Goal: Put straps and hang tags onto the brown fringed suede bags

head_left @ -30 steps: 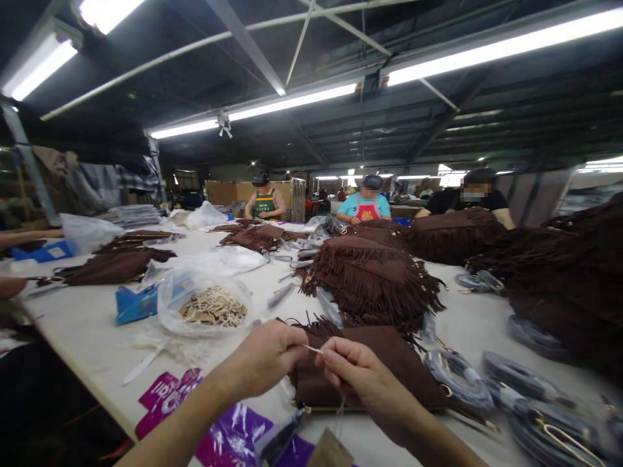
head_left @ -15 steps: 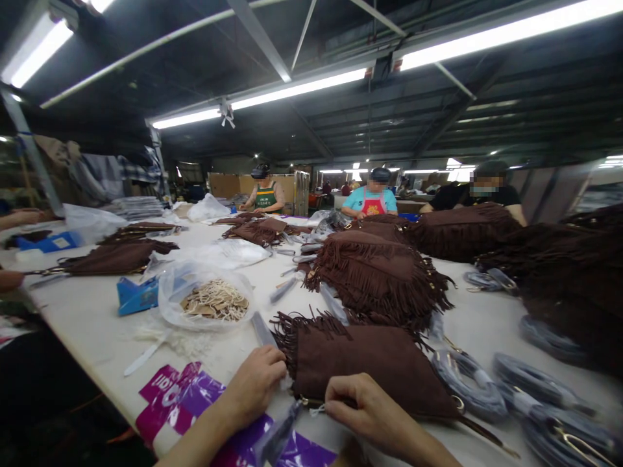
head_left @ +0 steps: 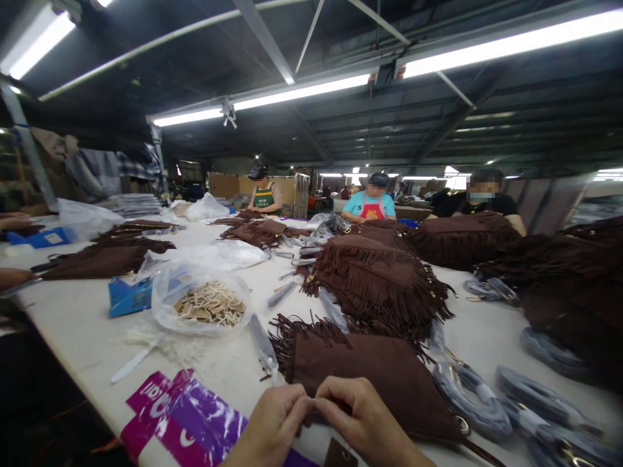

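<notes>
My left hand (head_left: pixel 278 421) and my right hand (head_left: pixel 368 418) meet fingertip to fingertip at the near edge of a dark brown fringed bag (head_left: pixel 360 366). Both are closed in a pinch, on what looks like a thin string, mostly covered by the fingers. Just below them a small brown hang tag (head_left: pixel 341 453) shows, cut off by the frame. The bag lies flat, fringe to the left, with a metal ring and zipper end at its right corner. A purple and magenta plastic packet (head_left: pixel 195 421) lies beside my left forearm.
A clear plastic bag (head_left: pixel 163 305) holds tags with white strings. Blue tape dispenser (head_left: pixel 130 296) left of it, fringed bags piled (head_left: pixel 374 272) behind, wrapped straps (head_left: pixel 472 395) at right. Co-workers (head_left: pixel 370 201) sit across the white table (head_left: pixel 73 324).
My hands have come together; the right moved left and the left moved right and down. The wrapped piece under my left hand is no longer seen there, and a brown tag now shows below.
</notes>
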### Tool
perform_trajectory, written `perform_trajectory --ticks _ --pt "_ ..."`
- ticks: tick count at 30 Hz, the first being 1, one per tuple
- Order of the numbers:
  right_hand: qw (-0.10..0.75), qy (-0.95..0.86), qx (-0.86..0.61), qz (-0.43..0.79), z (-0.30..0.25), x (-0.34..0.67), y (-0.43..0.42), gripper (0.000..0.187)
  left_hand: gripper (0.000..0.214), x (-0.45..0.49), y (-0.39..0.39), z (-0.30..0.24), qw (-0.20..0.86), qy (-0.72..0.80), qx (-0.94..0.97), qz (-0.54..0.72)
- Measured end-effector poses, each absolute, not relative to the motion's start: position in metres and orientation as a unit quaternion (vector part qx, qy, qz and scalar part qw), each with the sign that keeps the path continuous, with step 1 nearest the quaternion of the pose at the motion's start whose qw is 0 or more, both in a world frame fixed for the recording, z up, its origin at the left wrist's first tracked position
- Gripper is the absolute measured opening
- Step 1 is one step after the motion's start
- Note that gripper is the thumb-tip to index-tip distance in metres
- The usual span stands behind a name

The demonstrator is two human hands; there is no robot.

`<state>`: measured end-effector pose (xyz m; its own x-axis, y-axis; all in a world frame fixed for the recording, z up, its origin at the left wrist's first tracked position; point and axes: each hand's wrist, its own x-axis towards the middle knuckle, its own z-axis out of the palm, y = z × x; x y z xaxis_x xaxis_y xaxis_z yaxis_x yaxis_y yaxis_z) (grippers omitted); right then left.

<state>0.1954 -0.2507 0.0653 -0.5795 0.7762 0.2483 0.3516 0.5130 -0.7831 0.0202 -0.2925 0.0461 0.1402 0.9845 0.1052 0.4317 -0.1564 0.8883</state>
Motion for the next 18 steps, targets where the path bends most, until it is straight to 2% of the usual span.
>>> perform_trajectory --ticks 3,6,10,14,18 --pt "0.304 -0.819 -0.348 0.340 0.062 0.197 -0.251 0.018 0.045 0.015 -0.285 0.041 0.430 0.524 0.602 0.422" --pt "0.318 -0.818 -0.334 0.344 0.061 0.198 -0.252 0.017 0.039 0.009 -0.283 0.045 0.515 0.516 0.546 0.413" --pt "0.307 -0.847 -0.315 0.299 0.067 0.189 -0.250 0.021 0.025 0.001 -0.281 0.058 0.533 0.523 0.530 0.401" --pt "0.305 -0.880 -0.296 0.210 0.072 0.176 -0.244 0.020 0.011 -0.014 -0.276 0.067 0.472 0.519 0.588 0.403" --pt "0.317 -0.856 -0.299 0.276 0.063 0.171 -0.235 0.021 0.012 -0.034 -0.271 0.059 0.263 0.515 0.738 0.348"
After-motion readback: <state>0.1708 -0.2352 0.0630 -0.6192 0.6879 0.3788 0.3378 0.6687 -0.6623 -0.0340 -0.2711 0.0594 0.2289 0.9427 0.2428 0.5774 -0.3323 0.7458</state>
